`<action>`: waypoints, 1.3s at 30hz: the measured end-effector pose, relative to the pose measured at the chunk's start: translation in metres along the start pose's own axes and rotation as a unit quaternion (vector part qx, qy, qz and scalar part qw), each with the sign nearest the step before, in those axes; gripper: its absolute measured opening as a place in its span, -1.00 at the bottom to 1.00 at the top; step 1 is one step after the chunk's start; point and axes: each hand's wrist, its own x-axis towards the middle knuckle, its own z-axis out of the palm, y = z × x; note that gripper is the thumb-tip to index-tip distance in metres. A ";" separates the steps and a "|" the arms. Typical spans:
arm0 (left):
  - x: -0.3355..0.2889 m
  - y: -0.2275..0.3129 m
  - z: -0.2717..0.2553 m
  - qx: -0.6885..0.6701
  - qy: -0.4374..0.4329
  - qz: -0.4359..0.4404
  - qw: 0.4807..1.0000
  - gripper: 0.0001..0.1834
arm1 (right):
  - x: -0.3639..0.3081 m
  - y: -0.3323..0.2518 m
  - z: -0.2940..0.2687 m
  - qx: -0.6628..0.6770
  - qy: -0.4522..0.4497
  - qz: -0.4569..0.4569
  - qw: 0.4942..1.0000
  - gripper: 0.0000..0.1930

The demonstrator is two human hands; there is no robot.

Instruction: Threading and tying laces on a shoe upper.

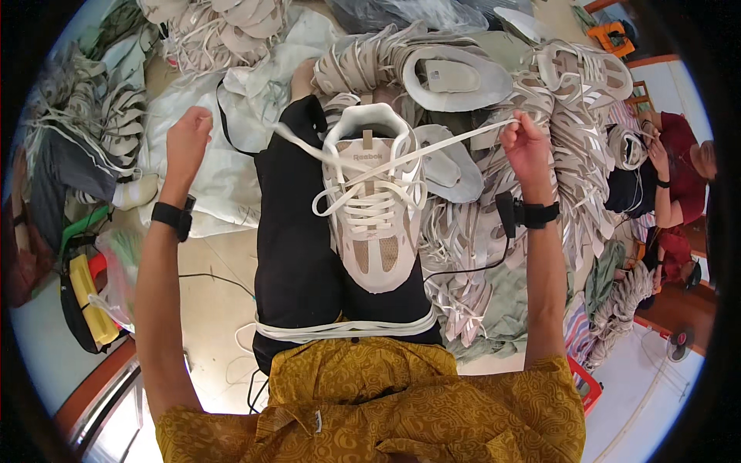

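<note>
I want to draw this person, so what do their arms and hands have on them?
Both forearms are bare below short mustard-yellow patterned sleeves. The left hand and the right hand wear no gloves. Each wrist has a black band: the left band, and the right band with a thin black cable hanging from it.

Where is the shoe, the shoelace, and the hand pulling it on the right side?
shoe (378,255): head view, on its beige toe.
shoelace (455,140): head view, on the stretched white strand.
right hand (526,150): head view, on the back of the fist.
</note>
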 end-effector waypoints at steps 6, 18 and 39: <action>-0.095 0.114 0.000 -0.060 -0.082 0.098 0.990 -0.85 | -0.012 0.009 0.001 -0.112 0.058 0.008 0.992 -0.79; -0.136 0.116 0.063 -0.013 -0.169 0.133 0.976 -0.88 | -0.026 -0.029 0.030 -0.259 0.061 -0.064 0.962 -0.82; -0.101 0.119 0.051 -0.051 -0.170 0.210 0.961 -0.92 | -0.006 -0.121 -0.030 -0.406 0.172 -0.130 0.888 -0.71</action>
